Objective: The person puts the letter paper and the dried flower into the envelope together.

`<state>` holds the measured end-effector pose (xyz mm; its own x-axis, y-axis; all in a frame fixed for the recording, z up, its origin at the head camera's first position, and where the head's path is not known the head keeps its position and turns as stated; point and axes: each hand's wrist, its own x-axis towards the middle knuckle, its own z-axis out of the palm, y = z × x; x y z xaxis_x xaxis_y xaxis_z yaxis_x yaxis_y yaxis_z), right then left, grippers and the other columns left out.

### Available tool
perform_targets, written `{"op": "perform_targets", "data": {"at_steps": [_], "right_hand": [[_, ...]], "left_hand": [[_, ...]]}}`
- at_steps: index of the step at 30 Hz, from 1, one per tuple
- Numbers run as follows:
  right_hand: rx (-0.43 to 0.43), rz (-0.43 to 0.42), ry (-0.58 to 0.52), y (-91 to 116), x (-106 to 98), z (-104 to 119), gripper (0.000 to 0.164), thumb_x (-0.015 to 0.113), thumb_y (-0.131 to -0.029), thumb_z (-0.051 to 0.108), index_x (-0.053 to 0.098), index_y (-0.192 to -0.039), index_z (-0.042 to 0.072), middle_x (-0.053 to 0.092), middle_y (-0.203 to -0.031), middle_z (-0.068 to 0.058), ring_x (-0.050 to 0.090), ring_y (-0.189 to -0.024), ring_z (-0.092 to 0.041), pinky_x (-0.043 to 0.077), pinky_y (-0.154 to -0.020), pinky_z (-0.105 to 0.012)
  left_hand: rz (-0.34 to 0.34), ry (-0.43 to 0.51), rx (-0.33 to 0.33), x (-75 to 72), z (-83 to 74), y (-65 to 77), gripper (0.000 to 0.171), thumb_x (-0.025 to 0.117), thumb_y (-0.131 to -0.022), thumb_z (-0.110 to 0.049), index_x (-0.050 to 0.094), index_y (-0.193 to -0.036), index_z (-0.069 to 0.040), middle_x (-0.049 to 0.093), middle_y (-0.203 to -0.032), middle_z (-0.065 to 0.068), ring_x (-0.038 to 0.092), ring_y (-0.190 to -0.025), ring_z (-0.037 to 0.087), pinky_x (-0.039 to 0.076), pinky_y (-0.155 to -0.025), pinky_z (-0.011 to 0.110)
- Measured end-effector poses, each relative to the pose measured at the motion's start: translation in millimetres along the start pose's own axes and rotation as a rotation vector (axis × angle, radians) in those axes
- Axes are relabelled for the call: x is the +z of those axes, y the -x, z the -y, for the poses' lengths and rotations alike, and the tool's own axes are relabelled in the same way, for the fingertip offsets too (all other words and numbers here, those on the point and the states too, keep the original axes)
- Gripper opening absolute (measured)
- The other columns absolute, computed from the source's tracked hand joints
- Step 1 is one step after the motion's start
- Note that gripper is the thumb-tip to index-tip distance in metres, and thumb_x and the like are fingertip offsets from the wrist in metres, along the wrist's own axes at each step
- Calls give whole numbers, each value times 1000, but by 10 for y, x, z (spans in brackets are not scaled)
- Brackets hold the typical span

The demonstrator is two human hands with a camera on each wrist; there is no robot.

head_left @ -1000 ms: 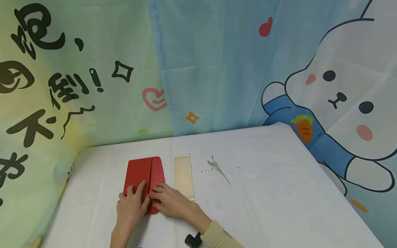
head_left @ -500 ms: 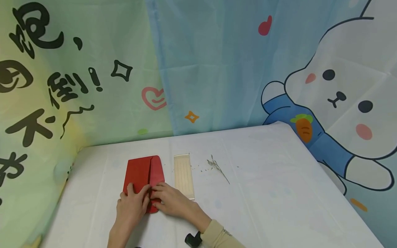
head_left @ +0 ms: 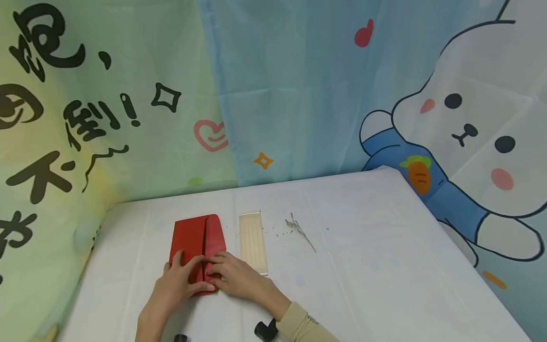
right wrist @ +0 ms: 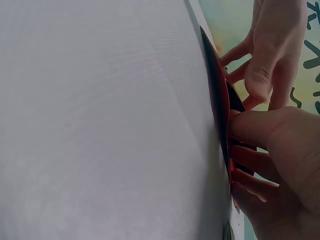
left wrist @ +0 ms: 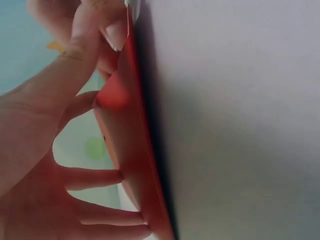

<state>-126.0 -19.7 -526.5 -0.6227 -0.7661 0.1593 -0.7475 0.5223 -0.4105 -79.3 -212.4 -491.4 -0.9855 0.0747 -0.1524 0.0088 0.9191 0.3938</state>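
A red envelope [head_left: 188, 233] lies on the white-covered table, its lighter red flap [head_left: 215, 237] folded out to the right. My left hand [head_left: 178, 280] rests spread fingertips on the envelope's body, and its thumb reaches across the lower end of the opening to the flap near the right hand. On the flap, the bent fingers of my right hand [head_left: 237, 275] press down close to the opening. The left wrist view has the left fingers [left wrist: 100, 177] touching the raised red paper. In the right wrist view, the right thumb [right wrist: 250, 125] and fingers sit against the envelope's edge.
Right of the envelope lies a beige striped strip [head_left: 253, 242] with pale ends. Beyond it is a dried sprig [head_left: 299, 229] with small crumbs scattered around. A printed cloth backdrop [head_left: 278, 95] rises behind the table [head_left: 363, 247]. A black device [head_left: 266, 331] sits by the right wrist.
My left hand has spread, its thumb moving down and right across the opening to the flap while the wrist shifts left. The right hand stays nearly still on the flap.
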Motion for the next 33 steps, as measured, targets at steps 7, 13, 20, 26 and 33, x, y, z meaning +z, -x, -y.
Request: {"op": "perform_targets", "data": {"at_steps": [7, 13, 20, 26, 33], "right_hand": [[12, 10, -8, -11, -4, -3, 24, 69, -97, 16, 76, -120, 17, 65, -140, -3, 54, -135, -18, 42, -114, -27], [32, 19, -24, -8, -13, 16, 24, 69, -98, 16, 76, -120, 16, 64, -142, -3, 54, -136, -18, 43, -115, -28], [48, 17, -10, 0, -12, 33, 25, 69, -97, 16, 75, -121, 17, 64, -142, -3, 53, -137, -18, 45, -112, -29], [96, -44, -20, 58, -15, 43, 26, 71, -96, 16, 74, -121, 18, 57, -149, -8, 53, -138, -21, 49, -109, -31], [138, -219, -15, 124, -29, 10, 31, 76, -93, 19, 70, -123, 15, 58, -145, -14, 58, -131, -25, 52, -106, -36]], "left_hand": [[56, 41, -25, -53, 1, -20, 86, 97, -62, -45, 59, -137, -24, 37, -149, 31, 43, -126, 60, 52, -78, 70], [58, 40, -34, -39, 11, -38, 86, 98, -62, -43, 59, -136, -22, 37, -149, 31, 43, -126, 60, 53, -78, 69], [52, 13, -38, -17, 22, -50, 85, 97, -61, -45, 60, -134, -22, 39, -148, 32, 44, -124, 62, 55, -78, 68], [47, -1, -39, 4, 21, -46, 83, 97, -60, -47, 61, -131, -24, 41, -147, 32, 45, -122, 60, 55, -78, 67], [24, -3, -26, 22, 21, -44, 82, 98, -59, -47, 62, -129, -24, 43, -144, 29, 48, -117, 54, 56, -76, 63]]}}
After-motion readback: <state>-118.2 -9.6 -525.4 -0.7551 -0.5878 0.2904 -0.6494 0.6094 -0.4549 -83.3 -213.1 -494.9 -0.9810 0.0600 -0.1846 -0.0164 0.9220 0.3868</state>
